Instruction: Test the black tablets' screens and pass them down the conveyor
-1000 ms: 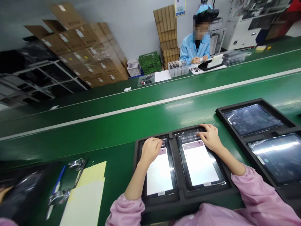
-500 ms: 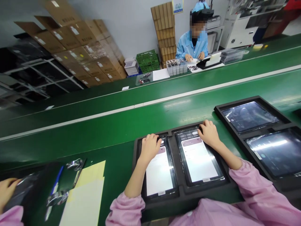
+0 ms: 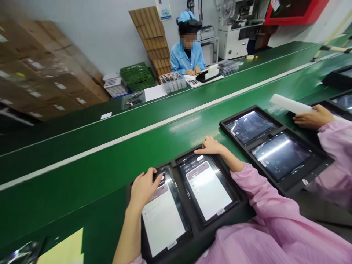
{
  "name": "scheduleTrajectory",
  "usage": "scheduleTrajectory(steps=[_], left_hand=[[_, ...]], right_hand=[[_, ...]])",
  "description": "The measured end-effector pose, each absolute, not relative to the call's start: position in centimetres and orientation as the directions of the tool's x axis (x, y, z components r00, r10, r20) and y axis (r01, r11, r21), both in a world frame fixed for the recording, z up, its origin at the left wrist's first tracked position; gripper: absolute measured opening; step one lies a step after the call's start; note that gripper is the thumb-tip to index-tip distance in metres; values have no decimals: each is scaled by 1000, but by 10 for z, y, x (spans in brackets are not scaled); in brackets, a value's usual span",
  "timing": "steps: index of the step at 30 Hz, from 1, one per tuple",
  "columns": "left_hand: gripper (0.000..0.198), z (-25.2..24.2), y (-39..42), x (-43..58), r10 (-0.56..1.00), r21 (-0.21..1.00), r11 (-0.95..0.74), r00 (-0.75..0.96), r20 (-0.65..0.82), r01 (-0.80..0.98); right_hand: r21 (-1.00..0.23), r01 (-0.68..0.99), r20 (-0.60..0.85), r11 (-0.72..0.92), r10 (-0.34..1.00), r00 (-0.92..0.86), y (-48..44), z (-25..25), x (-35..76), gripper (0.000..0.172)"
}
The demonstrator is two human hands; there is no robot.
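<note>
A black foam tray [image 3: 178, 185] lies in front of me with two tablets in it, side by side. Their screens are lit white with a mauve band near the top. My left hand [image 3: 143, 189] rests over the upper left corner of the left tablet [image 3: 165, 220], thumb apart from the fingers and near its screen. At the top edge of the right tablet [image 3: 210, 190] is my right hand [image 3: 211, 146], its thumb stretched out and its fingers over the tray's far rim. Both hands look open, with no loose object in them.
To the right stands another black tray [image 3: 246, 146] with two dark tablets. Beyond it a co-worker's hand [image 3: 316, 116] holds a white roll [image 3: 291, 104]. Yellow paper [image 3: 64, 249] lies at lower left. Across the green table [image 3: 143, 156], a person in blue [image 3: 187, 57] sits working.
My view has swung right, so the trays appear farther left. A co-worker's pink sleeve and hand with a white roll now show at right. Both my hands stay at the tablets' top ends.
</note>
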State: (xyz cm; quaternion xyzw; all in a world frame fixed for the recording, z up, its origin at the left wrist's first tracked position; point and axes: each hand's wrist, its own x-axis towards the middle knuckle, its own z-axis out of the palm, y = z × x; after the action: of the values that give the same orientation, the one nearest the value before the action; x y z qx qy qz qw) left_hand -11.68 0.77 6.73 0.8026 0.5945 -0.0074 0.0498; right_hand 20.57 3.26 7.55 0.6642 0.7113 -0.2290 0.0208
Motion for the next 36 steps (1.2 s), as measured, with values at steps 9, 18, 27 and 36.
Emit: scheduleTrajectory(steps=[9, 18, 27, 36], left_hand=[[41, 70, 11, -120, 951, 47, -285, 289, -108, 957], [48, 69, 7, -118, 933, 114, -305, 321, -165, 945], [70, 61, 1, -120, 897, 88, -348, 359, -259, 933], [22, 60, 8, -120, 934, 189, -302, 330, -139, 934]], right_hand=[[-288, 957, -374, 25, 917, -137, 33, 76, 207, 62], [-327, 944, -357, 43, 919, -166, 32, 76, 210, 66], [-98, 943, -297, 318, 895, -333, 21, 68, 211, 82], [-230, 930, -86, 288, 945, -315, 32, 48, 226, 20]])
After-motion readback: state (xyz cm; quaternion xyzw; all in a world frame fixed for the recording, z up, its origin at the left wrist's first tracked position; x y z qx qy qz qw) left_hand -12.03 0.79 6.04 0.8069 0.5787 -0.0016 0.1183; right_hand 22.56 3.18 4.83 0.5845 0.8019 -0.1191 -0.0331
